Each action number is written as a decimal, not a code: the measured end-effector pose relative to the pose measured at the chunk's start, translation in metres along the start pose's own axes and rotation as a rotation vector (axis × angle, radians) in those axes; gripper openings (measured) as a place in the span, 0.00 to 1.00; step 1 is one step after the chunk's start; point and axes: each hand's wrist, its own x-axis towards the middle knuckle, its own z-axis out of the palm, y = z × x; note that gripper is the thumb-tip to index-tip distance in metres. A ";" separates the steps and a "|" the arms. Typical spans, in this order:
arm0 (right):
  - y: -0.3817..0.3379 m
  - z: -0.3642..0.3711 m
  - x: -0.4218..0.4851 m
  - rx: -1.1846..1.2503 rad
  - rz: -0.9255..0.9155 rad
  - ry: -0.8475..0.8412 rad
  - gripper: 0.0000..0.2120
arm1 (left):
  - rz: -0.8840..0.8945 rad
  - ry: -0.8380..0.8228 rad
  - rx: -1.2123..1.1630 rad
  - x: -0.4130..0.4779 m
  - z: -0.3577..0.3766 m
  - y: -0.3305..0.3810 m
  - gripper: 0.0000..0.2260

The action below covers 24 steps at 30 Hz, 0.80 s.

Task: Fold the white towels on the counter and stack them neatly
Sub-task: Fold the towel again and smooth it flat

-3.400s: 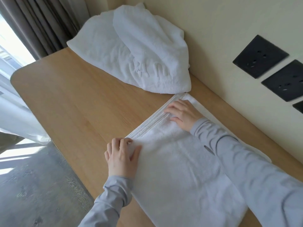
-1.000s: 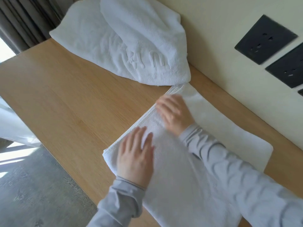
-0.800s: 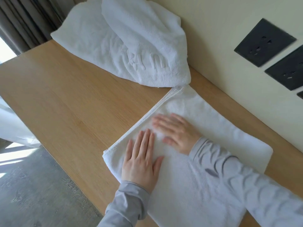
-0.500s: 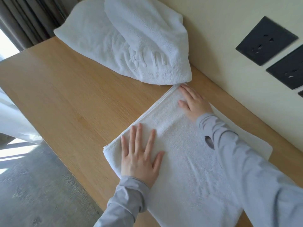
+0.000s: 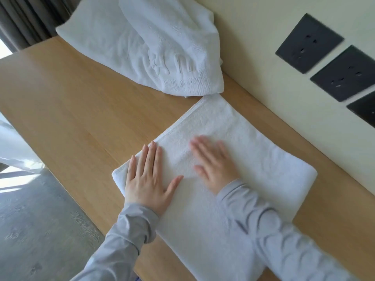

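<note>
Head view: I'm seeing right hand (image 5: pixel 215 165) sliding back beside left hand (image 5: pixel 147 179), both pressing flat-fingered on folded white terry towel (image 5: pixel 263 165).

The only lettering is a raised mark woven into the crumpled white towel (image 5: pixel 162 65) at the far end of the desk (image 5: pixel 71 110). Rumpled folds and blur break it up, so none of its characters can be read with any certainty.
</note>
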 end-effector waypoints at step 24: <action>0.078 -0.038 -0.136 -0.227 0.086 -0.185 0.27 | -0.046 -0.097 -0.101 -0.122 0.029 0.137 0.38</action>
